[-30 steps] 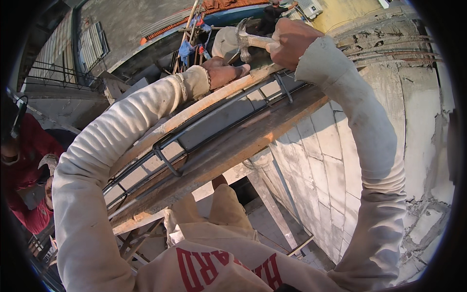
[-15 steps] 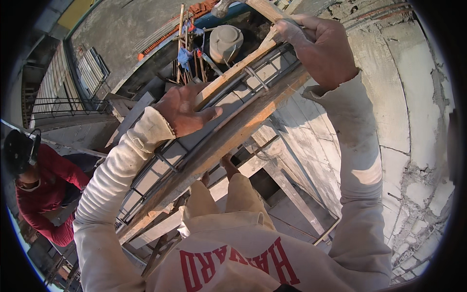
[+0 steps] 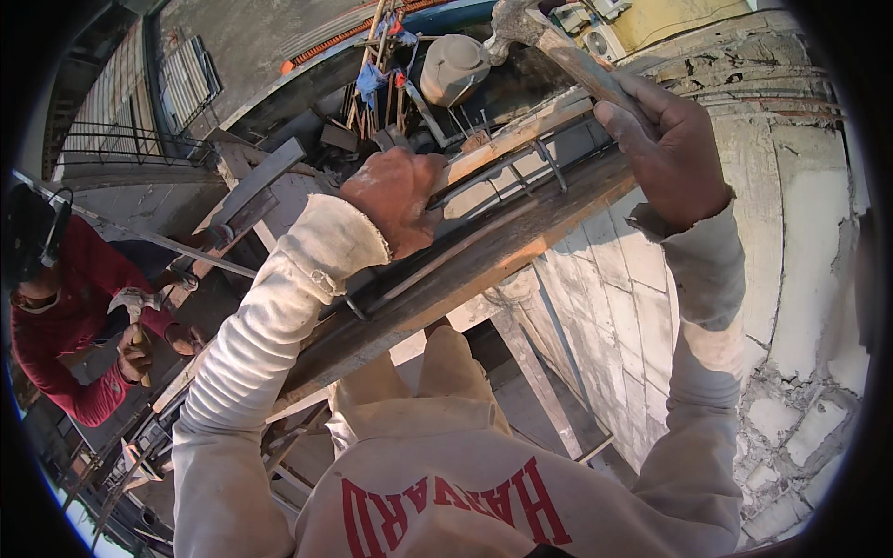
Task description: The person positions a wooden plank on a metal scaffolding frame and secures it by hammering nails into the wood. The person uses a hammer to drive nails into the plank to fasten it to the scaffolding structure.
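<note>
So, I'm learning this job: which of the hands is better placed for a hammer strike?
Probably the right hand: it grips the hammer, while the left hand is at the plank.

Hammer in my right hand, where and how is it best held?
Probably by the lower end of its long handle, from the lower right, where your right hand already grips the hammer. The handle slants down rightward, and its metal head is at the far upper-left end.
</note>
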A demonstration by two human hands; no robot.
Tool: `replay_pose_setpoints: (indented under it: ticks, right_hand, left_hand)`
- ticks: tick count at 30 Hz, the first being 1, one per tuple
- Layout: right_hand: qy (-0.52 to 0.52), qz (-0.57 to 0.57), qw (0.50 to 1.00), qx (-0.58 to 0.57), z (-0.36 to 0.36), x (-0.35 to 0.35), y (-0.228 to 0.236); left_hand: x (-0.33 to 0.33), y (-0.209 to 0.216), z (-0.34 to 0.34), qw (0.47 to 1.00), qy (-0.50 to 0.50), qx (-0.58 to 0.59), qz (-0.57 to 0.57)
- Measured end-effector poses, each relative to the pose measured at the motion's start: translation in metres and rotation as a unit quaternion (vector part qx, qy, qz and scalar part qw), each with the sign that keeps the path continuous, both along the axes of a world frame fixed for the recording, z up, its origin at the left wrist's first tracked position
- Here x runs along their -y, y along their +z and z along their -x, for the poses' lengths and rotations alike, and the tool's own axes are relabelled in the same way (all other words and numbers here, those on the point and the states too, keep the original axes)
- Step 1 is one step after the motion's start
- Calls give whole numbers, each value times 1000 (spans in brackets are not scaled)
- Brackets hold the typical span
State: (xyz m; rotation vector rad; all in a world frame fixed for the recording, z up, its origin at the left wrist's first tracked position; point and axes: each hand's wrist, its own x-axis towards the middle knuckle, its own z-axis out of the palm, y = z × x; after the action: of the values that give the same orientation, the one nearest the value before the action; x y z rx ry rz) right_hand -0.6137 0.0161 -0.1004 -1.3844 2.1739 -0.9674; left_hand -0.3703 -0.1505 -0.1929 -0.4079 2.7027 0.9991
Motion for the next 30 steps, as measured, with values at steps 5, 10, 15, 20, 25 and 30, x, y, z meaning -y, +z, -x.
replay_pose_setpoints:
  ticks: [5,10,15,20,25,30]
  right_hand:
    - [83,-102,956,-263,3,36,-27]
    - [65,-163,943,-284,-2,72,-25]
    - [48,-196,923,-327,-4,83,-44]
    - [12,-159,939,-306,-13,94,-34]
    - [72,-232,911,-334,-7,92,-35]
    - [3,-56,938,-342,-13,100,-38]
  left_hand:
    - [0,3,-2,998,46,-24,-37]
    - [5,6,2,998,14,43,-51]
    - [5,3,3,998,18,38,-51]
    - [9,9,4,996,13,54,-64]
    - [6,10,3,997,11,51,-59]
    - [3,-2,0,999,35,-26,-22]
